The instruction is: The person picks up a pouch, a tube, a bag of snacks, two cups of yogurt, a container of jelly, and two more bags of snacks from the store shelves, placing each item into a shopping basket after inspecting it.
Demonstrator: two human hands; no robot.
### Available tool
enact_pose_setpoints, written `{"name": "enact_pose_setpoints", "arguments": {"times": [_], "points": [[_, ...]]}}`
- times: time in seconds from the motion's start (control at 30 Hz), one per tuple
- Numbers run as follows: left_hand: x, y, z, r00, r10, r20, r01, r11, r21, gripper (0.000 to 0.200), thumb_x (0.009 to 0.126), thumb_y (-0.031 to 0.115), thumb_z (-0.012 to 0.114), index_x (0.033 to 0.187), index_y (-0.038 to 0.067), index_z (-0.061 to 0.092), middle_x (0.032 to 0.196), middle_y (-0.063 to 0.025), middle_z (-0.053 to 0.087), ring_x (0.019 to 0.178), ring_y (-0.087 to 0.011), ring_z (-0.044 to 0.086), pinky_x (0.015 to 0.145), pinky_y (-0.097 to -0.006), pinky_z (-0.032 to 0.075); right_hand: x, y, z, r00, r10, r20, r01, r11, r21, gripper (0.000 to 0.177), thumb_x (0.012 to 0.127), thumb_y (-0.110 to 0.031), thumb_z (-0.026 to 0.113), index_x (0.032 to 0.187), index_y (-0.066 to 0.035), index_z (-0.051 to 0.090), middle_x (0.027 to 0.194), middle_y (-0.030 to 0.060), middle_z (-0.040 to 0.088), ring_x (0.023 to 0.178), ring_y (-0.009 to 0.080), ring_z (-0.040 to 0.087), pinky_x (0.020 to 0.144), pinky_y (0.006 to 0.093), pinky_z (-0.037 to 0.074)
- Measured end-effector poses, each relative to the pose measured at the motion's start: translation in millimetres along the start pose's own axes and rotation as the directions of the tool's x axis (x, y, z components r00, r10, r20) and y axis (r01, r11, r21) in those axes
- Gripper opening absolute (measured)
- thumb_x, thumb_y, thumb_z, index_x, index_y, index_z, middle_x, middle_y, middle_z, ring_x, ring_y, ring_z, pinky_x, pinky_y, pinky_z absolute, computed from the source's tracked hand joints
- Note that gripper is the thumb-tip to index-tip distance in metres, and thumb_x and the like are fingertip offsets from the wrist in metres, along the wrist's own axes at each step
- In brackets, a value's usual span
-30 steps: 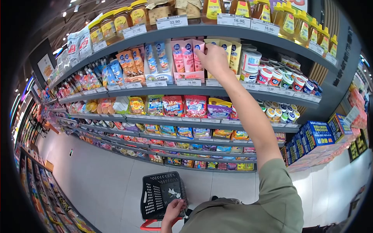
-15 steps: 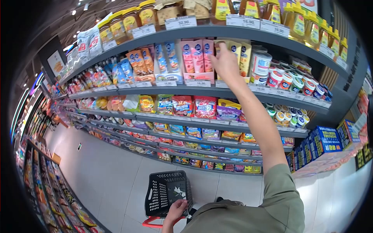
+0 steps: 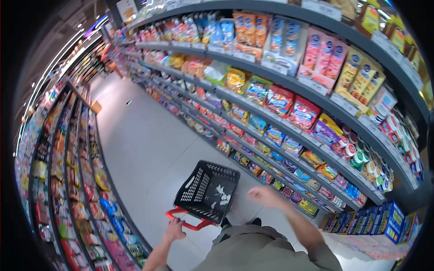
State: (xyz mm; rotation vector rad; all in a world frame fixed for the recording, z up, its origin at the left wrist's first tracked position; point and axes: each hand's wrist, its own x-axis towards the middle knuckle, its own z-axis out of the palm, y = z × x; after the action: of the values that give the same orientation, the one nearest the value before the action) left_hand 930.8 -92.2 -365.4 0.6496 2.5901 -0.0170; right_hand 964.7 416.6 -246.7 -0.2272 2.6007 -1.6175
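My left hand (image 3: 175,229) is closed around the red handle (image 3: 202,223) of a black shopping basket (image 3: 192,189). The basket stands on the floor in front of my feet, with several white scraps (image 3: 221,195) on its bottom that I cannot make out. To the right of the basket my right hand (image 3: 266,198) hangs in the air, apart from the shelves. Motion blurs its fingers, and I see nothing in it. Yellow tube-shaped packs (image 3: 359,74) stand in their display box on the upper shelf, beside pink packs (image 3: 324,56).
A long shelf unit (image 3: 289,119) with bagged sweets and small tubs runs along the right. Another stocked shelf (image 3: 77,180) lines the left. Between them the tiled aisle floor (image 3: 135,131) stretches away. Blue boxes (image 3: 370,223) are stacked at the lower right.
My right hand has come down from the yellow packs to beside the basket. My left hand has moved left onto the handle. The view has turned left along the aisle.
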Motion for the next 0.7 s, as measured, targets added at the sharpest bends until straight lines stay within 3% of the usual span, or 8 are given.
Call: {"name": "enact_pose_setpoints", "arguments": {"times": [0.03,0.13,0.2,0.23,0.4,0.53,0.57,0.7], "points": [[-0.9,-10.7,5.8,1.000,0.027,-0.005,-0.026,0.995,0.101,0.073,0.062,0.026,0.073,0.132,0.013,0.059,0.137,-0.0192,0.054,0.136,-0.0349,0.044,0.112,-0.0492,0.037,3.1,17.2,48.6,0.987,0.052,0.153,-0.079,0.981,0.178,0.022,0.094,-0.026,0.069,0.102,-0.007,0.073,0.092,0.0093,0.075,0.084,0.0170,0.071,0.075,0.0328,0.055],[12.9,-21.4,4.7,1.000,0.002,0.021,-0.009,0.948,0.320,0.070,0.065,0.028,0.073,0.132,0.013,0.061,0.143,-0.0196,0.050,0.144,-0.0356,0.035,0.116,-0.0526,0.030,8.2,24.9,154.0,0.896,0.022,0.443,-0.132,0.967,0.219,0.031,0.092,-0.031,0.071,0.111,-0.006,0.070,0.100,0.0129,0.073,0.089,0.0225,0.071,0.078,0.0349,0.055],[33.7,-26.0,-2.8,0.986,-0.031,0.166,-0.009,0.971,0.239,0.060,0.070,0.038,0.074,0.124,0.011,0.066,0.136,-0.0177,0.058,0.141,-0.0321,0.041,0.115,-0.0499,0.031,14.1,24.5,202.1,0.864,-0.074,0.498,0.020,0.993,0.113,0.044,0.091,-0.035,0.071,0.124,-0.007,0.063,0.114,0.0179,0.069,0.103,0.0300,0.068,0.088,0.0393,0.053],[46.5,-19.5,-18.5,0.962,-0.041,0.269,-0.031,0.965,0.259,0.053,0.074,0.049,0.071,0.109,0.010,0.073,0.119,-0.0147,0.069,0.125,-0.0279,0.058,0.106,-0.0435,0.042,17.0,24.8,220.5,0.833,-0.070,0.549,0.031,0.996,0.080,0.061,0.088,-0.040,0.072,0.138,-0.009,0.053,0.127,0.0227,0.061,0.117,0.0372,0.061,0.098,0.0438,0.049],[59.5,-11.6,-9.9,0.945,0.000,0.327,-0.094,0.957,0.273,0.045,0.078,0.050,0.064,0.093,0.010,0.077,0.096,-0.0119,0.075,0.090,-0.0278,0.073,0.079,-0.0389,0.057,34.6,13.7,262.4,0.809,0.033,0.587,0.056,0.990,-0.133,0.092,0.081,-0.054,0.075,0.151,-0.007,0.037,0.141,0.0267,0.049,0.127,0.0433,0.051,0.106,0.0458,0.043],[57.7,7.9,2.7,0.937,0.043,0.347,-0.084,0.991,0.104,0.050,0.081,0.047,0.059,0.098,0.003,0.076,0.101,-0.0167,0.075,0.098,-0.0308,0.073,0.086,-0.0416,0.057,32.7,37.3,297.0,0.801,0.080,0.594,0.133,0.942,-0.306,0.085,0.079,-0.059,0.073,0.146,-0.013,0.049,0.129,0.0273,0.056,0.121,0.0425,0.055,0.102,0.0465,0.047],[48.9,24.6,-25.6,0.929,0.021,0.370,-0.038,0.999,0.038,0.051,0.080,0.046,0.059,0.101,0.003,0.076,0.105,-0.0181,0.074,0.100,-0.0317,0.072,0.088,-0.0419,0.057,34.0,34.9,301.7,0.855,0.130,0.503,0.088,0.918,-0.387,0.059,0.082,-0.047,0.073,0.129,-0.013,0.064,0.124,0.0223,0.059,0.117,0.0405,0.058,0.099,0.0466,0.049],[55.1,32.3,-11.4,0.945,0.064,0.320,0.006,0.977,-0.214,0.058,0.085,0.056,0.058,0.102,0.003,0.076,0.104,-0.0209,0.074,0.100,-0.0333,0.072,0.086,-0.0442,0.057,39.7,76.1,327.1,0.953,0.184,0.242,-0.023,0.838,-0.545,0.025,0.081,-0.026,0.072,0.103,-0.013,0.072,0.114,0.0133,0.066,0.112,0.0366,0.061,0.094,0.0452,0.051]]}}
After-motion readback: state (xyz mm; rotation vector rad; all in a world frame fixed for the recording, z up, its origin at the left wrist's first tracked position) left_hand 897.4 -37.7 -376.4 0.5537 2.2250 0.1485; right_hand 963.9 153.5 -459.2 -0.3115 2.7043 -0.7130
